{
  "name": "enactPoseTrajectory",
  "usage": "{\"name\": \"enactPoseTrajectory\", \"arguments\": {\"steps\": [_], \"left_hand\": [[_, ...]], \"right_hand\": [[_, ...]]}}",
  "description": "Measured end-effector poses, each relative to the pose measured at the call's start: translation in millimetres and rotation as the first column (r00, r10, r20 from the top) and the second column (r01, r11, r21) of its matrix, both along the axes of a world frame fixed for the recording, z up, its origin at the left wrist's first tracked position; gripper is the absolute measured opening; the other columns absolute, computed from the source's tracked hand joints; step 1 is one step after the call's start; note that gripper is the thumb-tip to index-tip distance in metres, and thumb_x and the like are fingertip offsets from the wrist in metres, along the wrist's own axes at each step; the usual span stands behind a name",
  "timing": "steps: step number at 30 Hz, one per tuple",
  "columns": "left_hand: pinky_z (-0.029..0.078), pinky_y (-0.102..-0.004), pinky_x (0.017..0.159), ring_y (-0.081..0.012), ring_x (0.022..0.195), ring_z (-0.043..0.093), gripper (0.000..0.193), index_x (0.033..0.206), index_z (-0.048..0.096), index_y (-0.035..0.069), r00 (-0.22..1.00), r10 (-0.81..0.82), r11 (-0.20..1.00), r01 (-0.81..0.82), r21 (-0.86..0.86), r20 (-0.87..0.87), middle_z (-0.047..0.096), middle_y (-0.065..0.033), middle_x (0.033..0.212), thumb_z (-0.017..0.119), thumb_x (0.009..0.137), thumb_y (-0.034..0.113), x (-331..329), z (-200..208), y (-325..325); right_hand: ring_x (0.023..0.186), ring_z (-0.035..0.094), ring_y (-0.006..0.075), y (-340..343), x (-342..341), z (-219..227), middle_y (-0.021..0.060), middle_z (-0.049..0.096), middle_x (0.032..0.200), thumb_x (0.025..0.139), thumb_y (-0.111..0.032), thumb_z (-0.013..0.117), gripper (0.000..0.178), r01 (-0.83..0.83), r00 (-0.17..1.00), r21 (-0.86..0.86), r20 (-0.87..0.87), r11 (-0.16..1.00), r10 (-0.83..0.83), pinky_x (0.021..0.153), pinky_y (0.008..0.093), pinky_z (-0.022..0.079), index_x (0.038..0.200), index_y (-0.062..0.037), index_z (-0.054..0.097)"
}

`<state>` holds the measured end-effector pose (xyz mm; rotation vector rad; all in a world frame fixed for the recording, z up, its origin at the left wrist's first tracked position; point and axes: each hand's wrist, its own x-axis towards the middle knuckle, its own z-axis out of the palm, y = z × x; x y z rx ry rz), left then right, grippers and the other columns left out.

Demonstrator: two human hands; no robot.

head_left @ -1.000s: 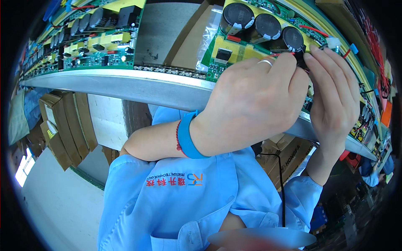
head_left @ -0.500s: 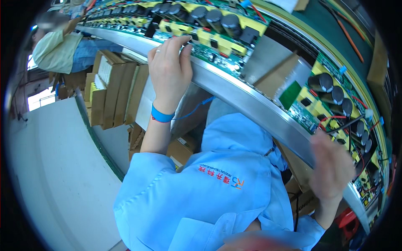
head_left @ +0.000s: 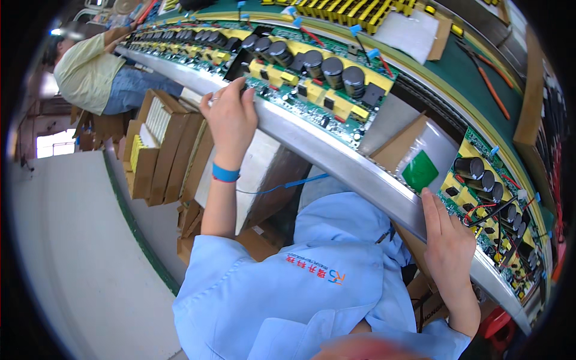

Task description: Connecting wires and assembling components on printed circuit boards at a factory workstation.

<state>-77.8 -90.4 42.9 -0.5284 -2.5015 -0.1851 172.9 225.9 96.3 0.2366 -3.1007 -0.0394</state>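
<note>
My left hand (head_left: pixel 231 120), with a blue wrist strap on its wrist, rests at the metal rail (head_left: pixel 336 157) by the left end of a green circuit board (head_left: pixel 342 108). Its fingers are partly bent, thumb apart, and nothing shows in them. That board carries black capacitors and yellow parts. Farther right, my right hand (head_left: pixel 449 243) lies over the rail with its fingers stretched out. Their tips are beside the near corner of a second circuit board (head_left: pixel 471 201), which has red and black wires. Between the boards lies a clear plastic sheet with a green patch (head_left: pixel 420 171).
More circuit boards (head_left: pixel 186 45) line up to the left, where a person (head_left: pixel 93 72) works. Cardboard boxes (head_left: pixel 165 144) stand below left, near a white tabletop (head_left: pixel 84 252). Orange-handled pliers (head_left: pixel 489 84) and a tray of yellow parts (head_left: pixel 342 12) lie beyond the line.
My left hand has slid left along the rail to the board's end. My right hand, blurred before, has moved left and settled on the rail. The view has shifted slightly.
</note>
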Motion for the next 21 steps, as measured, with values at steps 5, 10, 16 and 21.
{"name": "enactPoseTrajectory", "arguments": {"steps": [5,10,16,21], "left_hand": [[0.032,-0.0455,0.101,-0.0237,0.095,0.064,0.019,0.108,0.066,0.009,0.993,-0.074,0.996,0.068,0.064,0.093,0.069,-0.009,0.092,0.06,0.092,0.019,2,-7,-2],[0.031,-0.045,0.101,-0.0226,0.094,0.063,0.018,0.108,0.065,0.007,0.964,-0.209,0.977,0.197,0.085,0.167,0.069,-0.0069,0.092,0.06,0.093,0.015,15,-6,8],[0.031,-0.0458,0.102,-0.0253,0.093,0.064,0.022,0.111,0.063,0.006,0.891,-0.362,0.931,0.358,0.067,0.274,0.069,-0.0083,0.092,0.061,0.091,0.014,40,14,34],[0.037,-0.0439,0.098,-0.025,0.089,0.064,0.021,0.107,0.064,0.008,0.821,-0.501,0.839,0.539,-0.08,0.275,0.069,-0.006,0.09,0.065,0.087,0.011,11,42,62]], "right_hand": [[0.062,0.056,0.0133,7,13,-11,0.0056,0.067,0.117,0.08,-0.01,0.058,0.052,0.064,0.998,0.019,-0.007,0.998,-0.064,0.052,0.0258,0.047,0.132,-0.0058,0.056],[0.062,0.055,0.0132,8,19,-22,0.0047,0.067,0.116,0.079,-0.011,0.058,0.052,0.103,0.995,0.054,-0.012,0.993,-0.103,0.052,0.0258,0.046,0.13,-0.0058,0.057],[0.062,0.056,0.0136,15,22,-26,0.0042,0.068,0.116,0.078,-0.01,0.058,0.048,0.087,0.995,0.045,-0.044,0.995,-0.085,0.053,0.0262,0.045,0.125,-0.0054,0.06],[0.067,0.059,0.0167,30,36,-40,0.0054,0.068,0.114,0.073,-0.006,0.057,0.048,0.148,0.989,0.064,-0.024,0.987,-0.147,0.057,0.0283,0.047,0.121,-0.0039,0.061]]}}
